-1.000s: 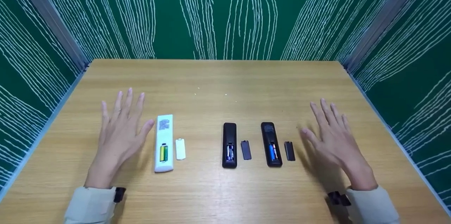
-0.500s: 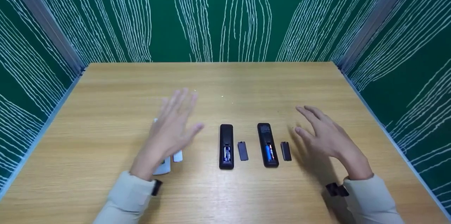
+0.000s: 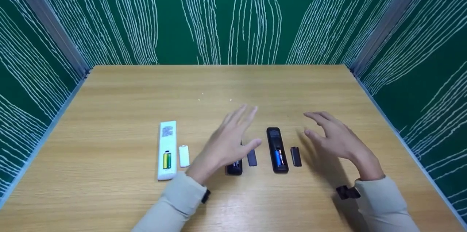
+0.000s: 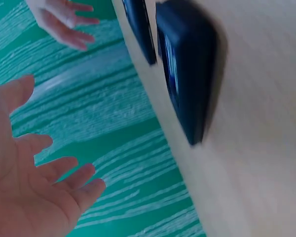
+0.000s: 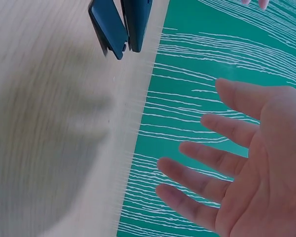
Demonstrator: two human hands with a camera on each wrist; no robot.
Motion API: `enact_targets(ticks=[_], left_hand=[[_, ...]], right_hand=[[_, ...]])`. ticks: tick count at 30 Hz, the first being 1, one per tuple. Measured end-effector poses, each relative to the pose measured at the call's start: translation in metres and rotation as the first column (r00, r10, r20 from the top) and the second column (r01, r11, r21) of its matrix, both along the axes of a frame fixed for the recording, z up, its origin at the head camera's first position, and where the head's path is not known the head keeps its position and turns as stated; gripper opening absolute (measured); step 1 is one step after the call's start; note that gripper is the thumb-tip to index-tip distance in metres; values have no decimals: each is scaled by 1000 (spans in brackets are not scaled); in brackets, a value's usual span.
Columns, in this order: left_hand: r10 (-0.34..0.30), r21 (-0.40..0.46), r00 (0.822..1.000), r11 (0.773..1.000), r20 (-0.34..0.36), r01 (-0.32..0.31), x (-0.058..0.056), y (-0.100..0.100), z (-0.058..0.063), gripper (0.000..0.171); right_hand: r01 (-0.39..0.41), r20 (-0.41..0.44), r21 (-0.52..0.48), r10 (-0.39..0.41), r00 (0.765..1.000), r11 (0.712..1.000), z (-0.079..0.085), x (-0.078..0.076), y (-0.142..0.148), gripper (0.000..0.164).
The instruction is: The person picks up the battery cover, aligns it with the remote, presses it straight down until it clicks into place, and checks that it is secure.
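My left hand (image 3: 226,139) is held above the middle black remote control (image 3: 234,170), fingers extended, and hides most of it. Just right of that remote lies its dark battery cover (image 3: 252,159), partly covered by the thumb. In the left wrist view the palm of the hand (image 4: 29,192) holds nothing, with a black remote (image 4: 195,64) beyond it. My right hand (image 3: 337,139) hovers with relaxed fingers, right of a small black battery cover (image 3: 296,156). Left of that cover lies another black remote (image 3: 274,139), its open compartment showing blue and reddish batteries (image 3: 279,157).
On the left of the wooden table (image 3: 109,133) lies a white remote control (image 3: 168,144) with yellow and green batteries (image 3: 167,160) showing. Its white battery cover (image 3: 184,156) is beside it. Green walls (image 3: 175,24) with white lines enclose the table. Tiny white specks lie farther back.
My left hand has swept right, from beside the white remote, across it, to above the middle black remote. My right hand has turned slightly, its fingers more bent. The remotes rest where they were.
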State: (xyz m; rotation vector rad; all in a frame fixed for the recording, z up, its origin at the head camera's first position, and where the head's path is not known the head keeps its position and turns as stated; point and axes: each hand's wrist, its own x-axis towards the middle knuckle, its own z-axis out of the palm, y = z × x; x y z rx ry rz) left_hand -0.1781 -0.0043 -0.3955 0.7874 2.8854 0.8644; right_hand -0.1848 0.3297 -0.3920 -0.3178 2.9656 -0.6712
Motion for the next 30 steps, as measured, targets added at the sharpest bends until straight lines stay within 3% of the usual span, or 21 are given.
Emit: enact_targets(ticks=[6, 11, 17, 21, 30], left_hand=[[-10, 98, 994, 995, 112, -1, 4, 28, -8, 90], [11, 170, 975, 984, 222, -50, 5, 45, -12, 93], [22, 250, 954, 963, 299, -100, 3, 58, -24, 93], [18, 269, 947, 957, 320, -109, 3, 65, -30, 93], [16, 221, 920, 969, 392, -111, 7, 77, -34, 100]], right_hand=[[-20, 14, -35, 21, 1000, 999, -2, -6, 2, 69], [-33, 52, -69, 37, 998, 997, -5, -14, 4, 60], [-53, 79, -121, 63, 995, 991, -10, -17, 6, 54], [-54, 87, -139, 66, 994, 989, -12, -18, 8, 53], [-42, 110, -168, 62, 992, 985, -14, -17, 10, 51]])
